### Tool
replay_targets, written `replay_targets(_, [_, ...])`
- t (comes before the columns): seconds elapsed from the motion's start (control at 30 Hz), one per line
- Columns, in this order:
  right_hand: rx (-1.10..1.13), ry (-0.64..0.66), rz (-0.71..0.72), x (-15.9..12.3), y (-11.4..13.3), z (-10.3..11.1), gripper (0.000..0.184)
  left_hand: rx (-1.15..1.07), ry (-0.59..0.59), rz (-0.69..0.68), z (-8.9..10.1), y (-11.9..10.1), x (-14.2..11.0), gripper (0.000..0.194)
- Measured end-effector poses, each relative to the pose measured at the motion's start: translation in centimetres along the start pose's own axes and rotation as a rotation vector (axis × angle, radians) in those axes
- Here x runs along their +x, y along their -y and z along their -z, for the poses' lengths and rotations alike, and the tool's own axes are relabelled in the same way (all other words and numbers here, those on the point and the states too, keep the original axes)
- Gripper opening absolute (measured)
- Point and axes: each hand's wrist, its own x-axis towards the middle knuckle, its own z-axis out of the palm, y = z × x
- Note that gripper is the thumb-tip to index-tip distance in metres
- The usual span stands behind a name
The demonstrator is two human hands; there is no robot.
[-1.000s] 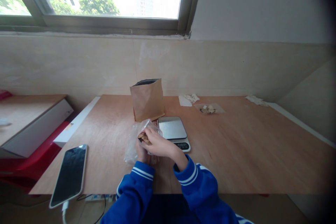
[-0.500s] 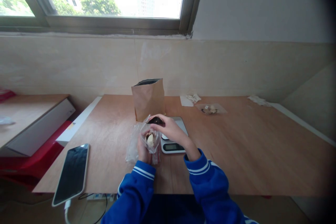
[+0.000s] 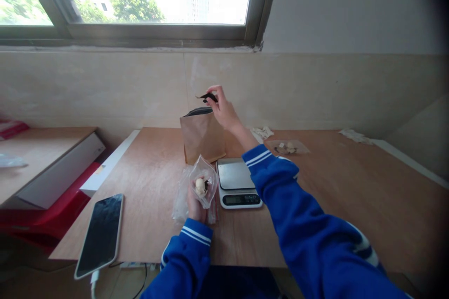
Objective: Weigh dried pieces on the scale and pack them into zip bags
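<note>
My left hand (image 3: 196, 204) is wrapped round a small clear plastic bag (image 3: 209, 196) whose mouth faces up. Inside the bag lie a whitish lump (image 3: 201, 187) and some dark pieces. Above the open top of a brown paper bag (image 3: 202, 138), my right hand (image 3: 222, 107) pinches a dark, dried, leaf-like piece (image 3: 209, 97); its exact kind cannot be made out. Just right of the plastic bag sits a white kitchen scale (image 3: 236, 177) with a bare metal plate. Flat clear bags (image 3: 180, 201) lie on the table beside my left hand.
A phone (image 3: 100, 236) with a white cable lies at the table's front left. Farther back on the right are another filled clear bag (image 3: 286, 147) and crumpled white paper (image 3: 262, 132). A second table (image 3: 45, 154) stands at left.
My right hand has risen from the plastic bag to above the paper bag, still holding dark material. My left hand keeps the plastic bag in place, and the scale's plate shows more fully.
</note>
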Motion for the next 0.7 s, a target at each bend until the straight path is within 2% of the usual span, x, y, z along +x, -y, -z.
replay_targets(0.13, [-0.169, 0.161, 0.142, 1.3, -1.7, -0.5, 0.022, 0.02, -0.002, -0.015, -0.1, -0.1, -0.2, 0.02])
replay_targets(0.27, [-0.155, 0.186, 0.184, 1.0, -3.0, -0.8, 0.028, -0.001, -0.012, 0.037, -0.2, -0.2, -0.2, 0.02])
replay_targets(0.37, [-0.262, 0.22, 0.164, 0.7, -3.1, -0.6, 0.031, -0.008, -0.006, 0.046, -0.2, -0.3, -0.3, 0.02])
replay_targets(0.43, [-0.363, 0.173, 0.121, 0.3, -2.4, -0.2, 0.028, -0.01, -0.001, 0.04, -0.2, -0.3, -0.3, 0.019])
replay_targets(0.5, [-0.396, 0.067, 0.091, -0.4, -1.1, 0.4, 0.027, -0.014, -0.003, 0.039, -0.1, -0.3, -0.2, 0.018])
replay_targets(0.6, [-0.225, -0.033, 0.06, -2.6, 1.6, 1.3, 0.029, -0.036, 0.001, 0.053, -0.1, -0.3, -0.1, 0.017])
replay_targets(0.67, [-0.019, 0.061, 0.001, -4.9, 3.2, 1.6, 0.033, -0.05, 0.011, 0.05, -0.1, -0.3, -0.2, 0.017])
replay_targets(0.7, [0.069, 0.198, -0.034, -6.2, 3.9, 1.6, 0.033, -0.054, 0.012, 0.04, -0.2, -0.4, -0.3, 0.017])
